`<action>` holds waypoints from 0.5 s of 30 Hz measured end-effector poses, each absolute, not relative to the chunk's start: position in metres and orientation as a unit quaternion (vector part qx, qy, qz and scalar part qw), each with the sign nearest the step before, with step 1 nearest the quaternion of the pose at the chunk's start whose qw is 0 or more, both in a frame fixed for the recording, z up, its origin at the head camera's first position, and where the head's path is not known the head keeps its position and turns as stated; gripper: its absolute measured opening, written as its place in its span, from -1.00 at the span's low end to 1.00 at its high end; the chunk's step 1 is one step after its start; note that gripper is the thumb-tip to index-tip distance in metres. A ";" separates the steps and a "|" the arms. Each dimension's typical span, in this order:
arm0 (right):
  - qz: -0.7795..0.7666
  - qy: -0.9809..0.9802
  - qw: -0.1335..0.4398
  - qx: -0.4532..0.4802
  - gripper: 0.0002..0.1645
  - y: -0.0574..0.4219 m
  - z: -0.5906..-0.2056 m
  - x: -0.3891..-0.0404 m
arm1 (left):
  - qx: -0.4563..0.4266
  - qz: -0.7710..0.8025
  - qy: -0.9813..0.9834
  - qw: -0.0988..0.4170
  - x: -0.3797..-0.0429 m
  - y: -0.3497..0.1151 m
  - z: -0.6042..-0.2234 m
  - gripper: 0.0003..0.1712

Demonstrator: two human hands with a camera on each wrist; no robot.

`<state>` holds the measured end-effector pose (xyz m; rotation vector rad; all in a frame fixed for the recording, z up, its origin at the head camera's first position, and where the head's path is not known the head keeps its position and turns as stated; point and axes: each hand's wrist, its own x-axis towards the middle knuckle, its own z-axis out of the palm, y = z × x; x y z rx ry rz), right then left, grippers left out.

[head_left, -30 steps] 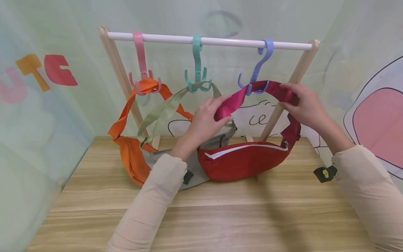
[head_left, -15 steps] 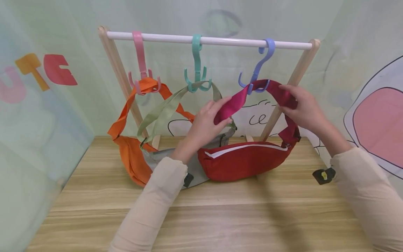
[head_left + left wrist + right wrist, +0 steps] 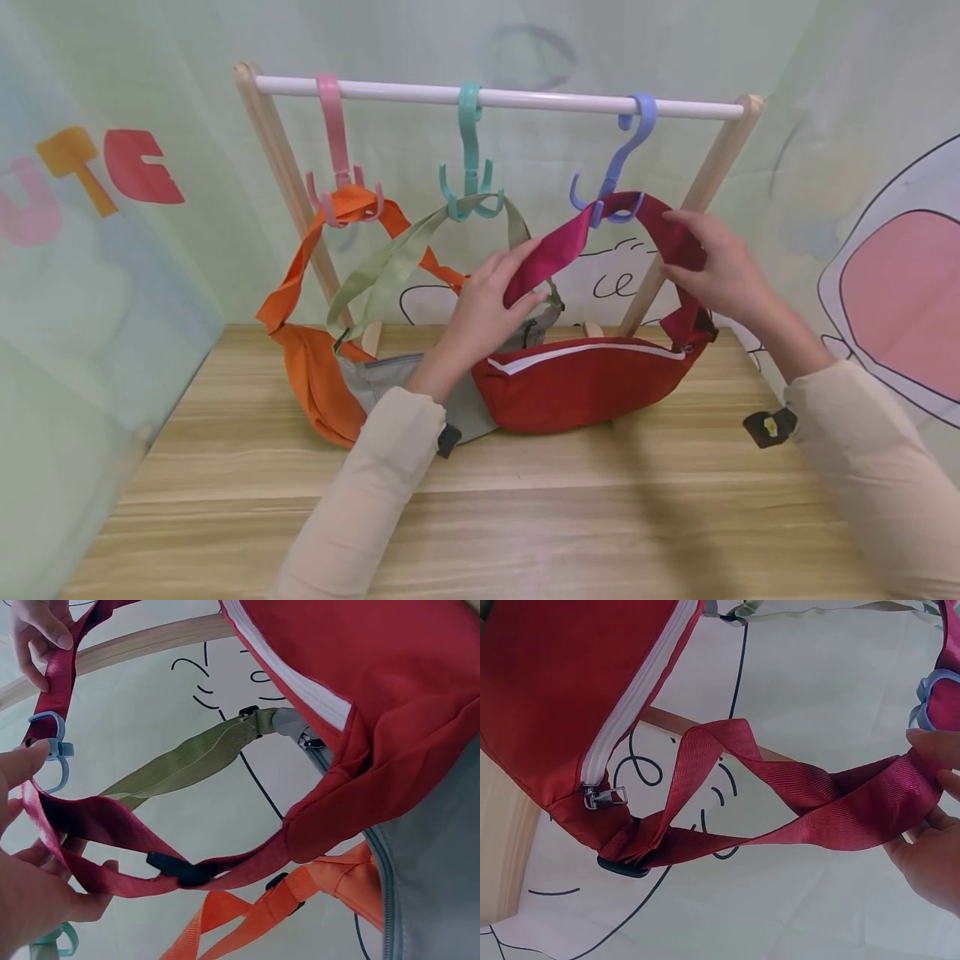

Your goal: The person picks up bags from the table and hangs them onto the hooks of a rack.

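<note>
A red waist bag (image 3: 585, 383) with a white zipper hangs by its crimson strap (image 3: 551, 250) from a blue hook (image 3: 613, 171). My left hand (image 3: 487, 308) holds the strap's left side between thumb and fingers, below the hook. On the right side of the strap, my right hand (image 3: 716, 267) has thumb and fingers around it. A black buckle (image 3: 180, 870) on the strap shows in the left wrist view. The right wrist view shows the zipper pull (image 3: 606, 796) at the bag's end, with the strap running up into my right hand (image 3: 930, 847).
A white rail (image 3: 547, 98) on wooden legs carries the hooks. An orange bag (image 3: 315, 383) hangs from a pink hook (image 3: 337, 150), and a grey bag (image 3: 390, 375) with a green strap from a teal hook (image 3: 470, 150). Below is a wood-grain table (image 3: 510, 517).
Both hands have shifted slightly downward along the strap, the left also a little to the left. The strap stays on the blue hook, and the bag's right end has moved slightly.
</note>
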<state>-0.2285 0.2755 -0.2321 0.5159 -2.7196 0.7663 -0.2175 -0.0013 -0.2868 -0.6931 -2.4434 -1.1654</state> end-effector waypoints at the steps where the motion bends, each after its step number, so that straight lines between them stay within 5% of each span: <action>1: 0.266 -0.939 0.133 0.176 -0.25 0.276 -0.233 -0.228 | -0.245 -0.410 -0.861 0.175 -0.218 -0.002 -0.288 -0.27; 15: 0.278 -0.932 0.140 0.184 -0.21 0.277 -0.243 -0.226 | -0.240 -0.427 -0.852 0.183 -0.219 -0.008 -0.301 -0.25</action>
